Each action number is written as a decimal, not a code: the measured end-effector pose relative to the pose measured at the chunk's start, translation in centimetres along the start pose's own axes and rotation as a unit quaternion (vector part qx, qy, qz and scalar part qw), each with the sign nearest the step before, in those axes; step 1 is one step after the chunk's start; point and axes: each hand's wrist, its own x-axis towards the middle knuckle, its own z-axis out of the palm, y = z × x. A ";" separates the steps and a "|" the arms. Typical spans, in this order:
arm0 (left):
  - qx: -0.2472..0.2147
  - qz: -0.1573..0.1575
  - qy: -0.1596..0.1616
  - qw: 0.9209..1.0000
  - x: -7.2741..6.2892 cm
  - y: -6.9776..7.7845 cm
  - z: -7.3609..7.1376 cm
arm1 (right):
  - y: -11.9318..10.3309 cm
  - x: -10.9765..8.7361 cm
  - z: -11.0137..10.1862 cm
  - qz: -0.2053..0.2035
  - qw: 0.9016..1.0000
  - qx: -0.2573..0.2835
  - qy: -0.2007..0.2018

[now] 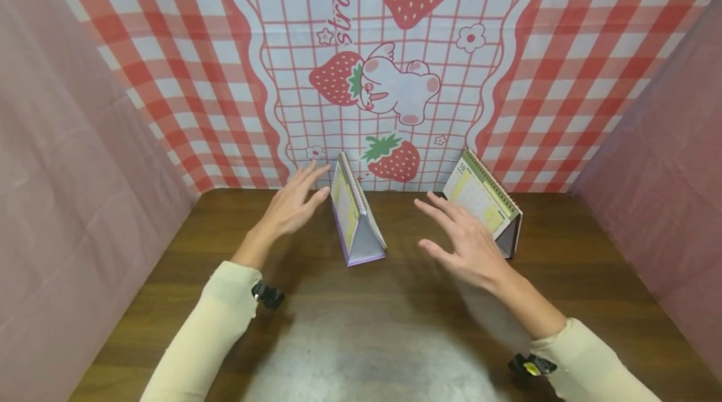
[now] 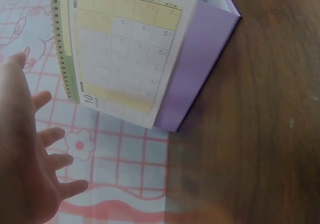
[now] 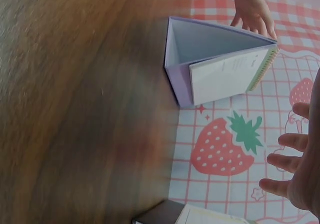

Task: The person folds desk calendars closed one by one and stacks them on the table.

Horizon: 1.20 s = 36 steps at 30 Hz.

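A purple-based desk calendar (image 1: 346, 207) stands like a tent near the middle of the table, its calendar page turned left. My left hand (image 1: 294, 201) hovers just left of it, fingers spread and holding nothing; the left wrist view shows a gap between that hand and the calendar's spiral edge. To the right stands a second desk calendar (image 1: 479, 195) with a dark base and a green top strip. Partly in front of it is my right hand (image 1: 465, 239), fingers extended and apart, gripping nothing. The right wrist view shows the purple calendar's hollow side (image 3: 210, 43).
The brown wooden table (image 1: 350, 339) meets a strawberry-print cloth (image 1: 316, 126) hanging behind it. Pink fabric walls (image 1: 665, 138) close in both sides. A black wristband (image 1: 267, 295) is on the left wrist and another band (image 1: 530, 364) on the right.
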 end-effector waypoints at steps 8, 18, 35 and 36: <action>-0.025 0.000 0.003 1.000 0.7 0.6 0.5 | -0.7 0.3 0.8 0.002 1.000 0.025 0.005; -0.063 0.006 0.017 0.998 1.2 1.4 1.3 | -1.5 0.2 1.8 0.033 0.997 0.067 0.006; -0.111 -0.023 0.026 0.993 1.9 1.9 2.0 | -3.8 0.3 3.7 0.074 0.985 0.154 0.004; -0.113 -0.024 0.027 0.993 2.0 2.0 2.0 | -3.9 0.4 3.8 0.074 0.984 0.161 0.005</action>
